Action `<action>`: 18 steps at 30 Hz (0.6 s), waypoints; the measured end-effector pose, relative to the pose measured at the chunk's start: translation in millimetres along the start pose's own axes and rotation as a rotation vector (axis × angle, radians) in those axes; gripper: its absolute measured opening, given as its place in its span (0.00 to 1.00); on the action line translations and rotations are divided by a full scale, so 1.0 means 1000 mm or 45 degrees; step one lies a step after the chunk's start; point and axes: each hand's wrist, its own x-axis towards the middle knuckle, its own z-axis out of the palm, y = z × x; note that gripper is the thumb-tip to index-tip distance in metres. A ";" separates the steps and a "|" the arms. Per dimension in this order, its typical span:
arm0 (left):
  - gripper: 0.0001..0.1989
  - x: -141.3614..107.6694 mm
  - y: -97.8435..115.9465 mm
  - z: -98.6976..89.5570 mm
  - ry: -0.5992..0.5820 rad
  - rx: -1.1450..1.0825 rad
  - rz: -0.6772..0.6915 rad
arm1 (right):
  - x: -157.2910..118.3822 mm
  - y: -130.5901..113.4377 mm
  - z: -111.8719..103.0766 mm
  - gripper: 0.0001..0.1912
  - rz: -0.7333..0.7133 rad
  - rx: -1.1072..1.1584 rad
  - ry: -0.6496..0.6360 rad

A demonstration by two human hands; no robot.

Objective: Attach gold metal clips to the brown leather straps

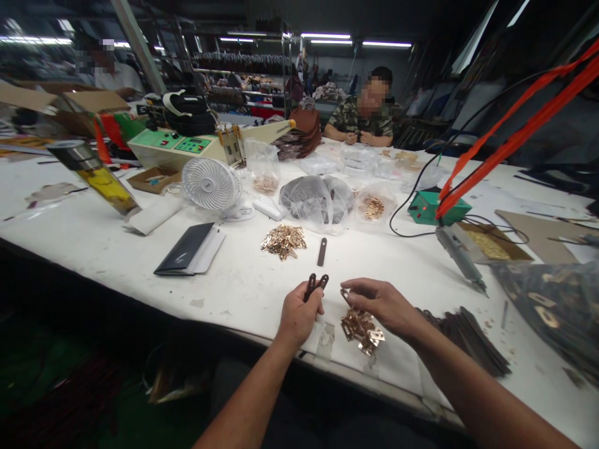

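My left hand (299, 313) is closed around dark leather straps (311, 287) whose holed ends stick up between thumb and fingers. Just to the right, my right hand (381, 305) pinches a small gold metal clip (345, 294) at its fingertips. Under that hand lies a loose pile of gold clips (362, 330) near the table's front edge. A single dark strap (322, 252) rests flat on the white table (243, 280), beyond my left hand. Beside my right forearm is a fanned stack of dark straps (472, 340), partly hidden by the arm.
Another gold pile (284, 241) lies farther back, near a dark wallet (187, 249), a white fan (211, 184) and plastic bags (318, 198). At right are a glue gun (461, 259) on orange strapping and a green box (438, 207). A person (365, 112) sits opposite.
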 end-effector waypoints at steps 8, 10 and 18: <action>0.17 0.000 0.003 0.000 0.046 -0.081 -0.060 | 0.040 -0.004 0.032 0.25 -0.166 0.362 0.165; 0.18 0.001 0.004 0.000 0.057 -0.112 -0.076 | 0.047 -0.007 0.037 0.29 -0.233 0.371 0.208; 0.21 0.003 0.007 0.000 0.107 -0.179 -0.111 | 0.058 -0.001 0.043 0.23 -0.218 0.402 0.331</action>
